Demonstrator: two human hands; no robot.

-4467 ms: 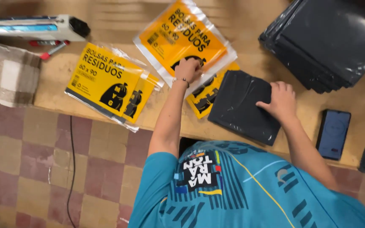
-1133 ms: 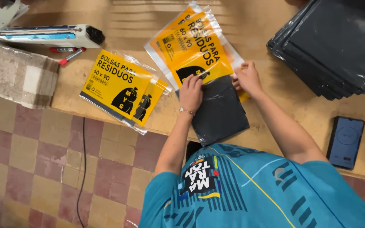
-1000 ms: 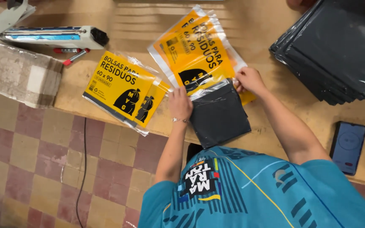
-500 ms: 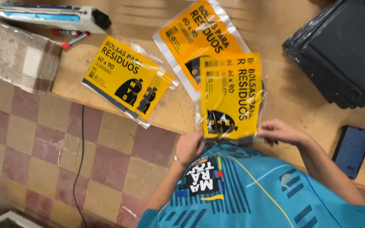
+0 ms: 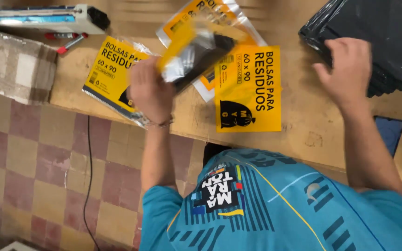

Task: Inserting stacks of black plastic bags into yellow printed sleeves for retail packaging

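Left hand [image 5: 149, 90] grip closed on one packed bag [image 5: 196, 53], right hand [image 5: 347, 69] open, three yellow packs on table [image 5: 303, 121]

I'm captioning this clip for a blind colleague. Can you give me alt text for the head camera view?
Seen from above, a person's left hand lifts a blurred clear packet of folded black bags over a wooden table, while the right hand reaches to a stack of black bags. A yellow label sheet lies between them.
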